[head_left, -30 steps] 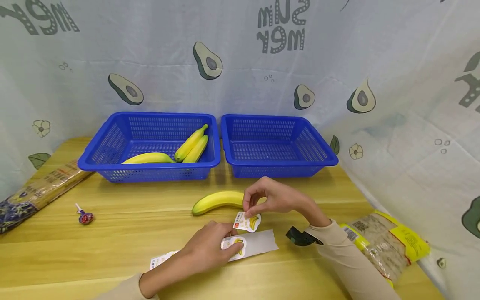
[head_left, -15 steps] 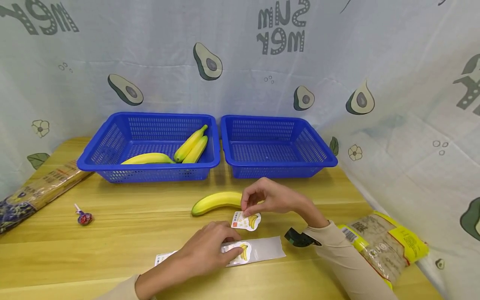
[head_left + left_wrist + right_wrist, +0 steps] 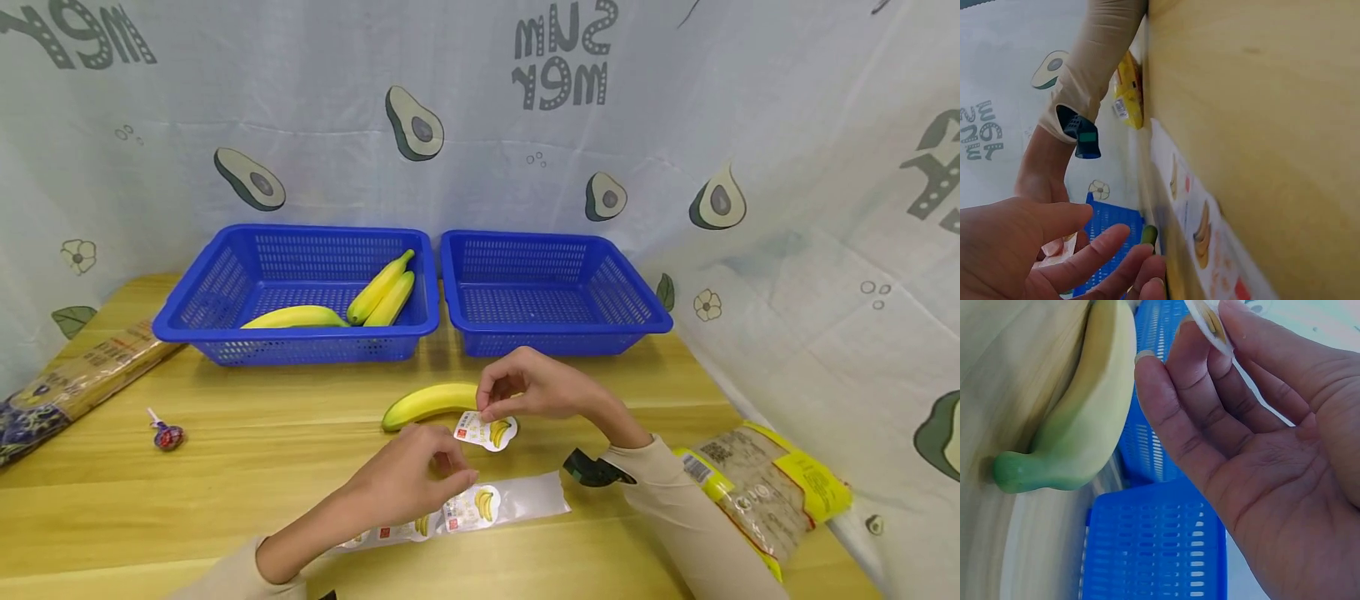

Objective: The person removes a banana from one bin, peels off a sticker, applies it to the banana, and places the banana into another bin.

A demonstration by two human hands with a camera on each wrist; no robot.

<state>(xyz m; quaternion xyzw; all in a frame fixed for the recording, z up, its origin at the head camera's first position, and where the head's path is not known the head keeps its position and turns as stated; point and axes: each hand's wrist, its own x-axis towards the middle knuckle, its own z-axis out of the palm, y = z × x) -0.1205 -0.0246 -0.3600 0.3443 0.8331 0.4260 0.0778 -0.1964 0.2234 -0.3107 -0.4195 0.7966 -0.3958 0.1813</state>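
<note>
My right hand [image 3: 536, 387] pinches a white sticker [image 3: 487, 430] with a banana picture between thumb and fingertips. It holds the sticker just in front of a lone yellow banana [image 3: 427, 404] on the table; the hand hides the banana's right end in the head view. In the right wrist view the banana's green stem [image 3: 1022, 472] shows beside that hand. My left hand [image 3: 412, 467] hovers near the sticker, fingers loosely bent and thumb apart, with nothing between them in the left wrist view. Below it a strip of banana stickers [image 3: 517, 500] lies on the table, its left part partly hidden.
Behind the hands stand two blue baskets; the left basket [image 3: 300, 333] has several bananas [image 3: 382, 292] in it, beside the right basket [image 3: 558, 327]. A lollipop [image 3: 167, 435] and a long noodle packet [image 3: 90, 379] lie at left. A yellow-edged bag [image 3: 765, 487] lies at right.
My left hand has let go of the sticker strip and risen toward the sticker in my right hand. The right hand has moved slightly up and left, bringing the sticker closer to the banana.
</note>
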